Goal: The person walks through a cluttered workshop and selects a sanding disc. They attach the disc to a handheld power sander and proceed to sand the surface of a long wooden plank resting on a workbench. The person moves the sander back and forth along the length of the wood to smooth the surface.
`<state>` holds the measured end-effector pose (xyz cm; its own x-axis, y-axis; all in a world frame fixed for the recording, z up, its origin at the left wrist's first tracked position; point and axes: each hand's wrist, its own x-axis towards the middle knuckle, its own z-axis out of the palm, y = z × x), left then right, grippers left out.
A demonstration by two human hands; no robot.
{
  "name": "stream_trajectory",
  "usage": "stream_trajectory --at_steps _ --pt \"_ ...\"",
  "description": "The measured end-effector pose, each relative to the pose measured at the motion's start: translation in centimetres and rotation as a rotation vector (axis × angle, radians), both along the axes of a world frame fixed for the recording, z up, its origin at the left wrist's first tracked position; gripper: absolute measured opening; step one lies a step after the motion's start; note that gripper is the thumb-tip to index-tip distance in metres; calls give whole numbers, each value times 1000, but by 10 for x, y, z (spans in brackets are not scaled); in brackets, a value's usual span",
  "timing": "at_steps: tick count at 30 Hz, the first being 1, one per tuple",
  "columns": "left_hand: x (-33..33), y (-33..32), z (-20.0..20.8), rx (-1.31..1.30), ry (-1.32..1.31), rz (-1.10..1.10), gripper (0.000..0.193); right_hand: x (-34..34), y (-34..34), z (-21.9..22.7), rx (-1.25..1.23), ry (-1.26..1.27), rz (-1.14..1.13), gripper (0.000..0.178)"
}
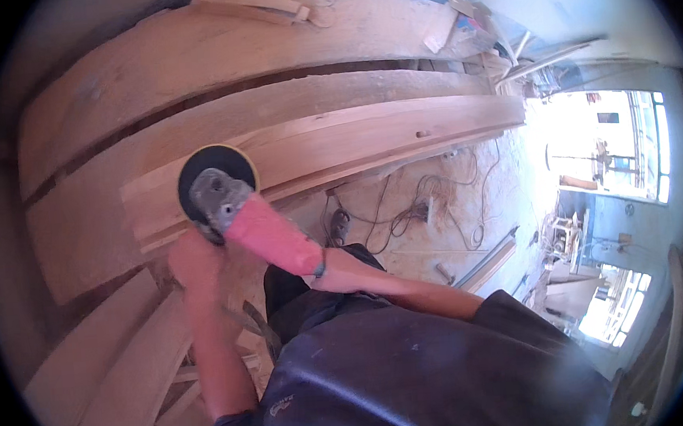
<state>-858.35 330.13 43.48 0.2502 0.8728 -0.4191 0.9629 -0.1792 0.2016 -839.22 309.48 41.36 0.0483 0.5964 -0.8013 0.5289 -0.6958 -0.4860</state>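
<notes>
Left grip closed on pink grinder at its head; right grip mostly hidden at its rear, can't tell its closure; I've black disc over left end of plank, board along plank's far side

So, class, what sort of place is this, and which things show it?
Probably a woodworking shop: a long timber plank lies beside wide wooden slabs, an angle grinder with a yellow-rimmed disc is held above them, and power cords trail across the floor.
</notes>
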Motion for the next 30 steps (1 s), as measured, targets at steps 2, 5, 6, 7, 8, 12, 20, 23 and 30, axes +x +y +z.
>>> stream_trajectory --at_steps 2,5,6,7,8,12,20,23,30 --pt "41 -14 -1 12 -56 -83 22 28 -33 6 48 23 -142 47" --pt "108 -37 9 -20 -68 -221 18 63 -78 19 96 47 -324 52" --pt "127 -47 1 -10 -62 -256 17 73 -91 21 108 53 -375 54" --pt "148 -55 1 -1 -54 -294 16 84 -104 22 67 53 -421 56" --pt "169 -63 3 -16 -57 -344 16 95 -117 22 26 55 -464 58" --pt "243 -96 13 -74 13 -543 18 126 -175 15 11 16 -586 55" --pt "425 -179 11 -214 -162 -657 21 250 -274 25 -136 108 -1007 19" --pt "464 -194 15 -185 -223 -701 21 291 -266 59 -75 62 -1090 21" --pt "459 -188 21 -180 -169 -609 21 320 -269 35 -150 33 -907 22"
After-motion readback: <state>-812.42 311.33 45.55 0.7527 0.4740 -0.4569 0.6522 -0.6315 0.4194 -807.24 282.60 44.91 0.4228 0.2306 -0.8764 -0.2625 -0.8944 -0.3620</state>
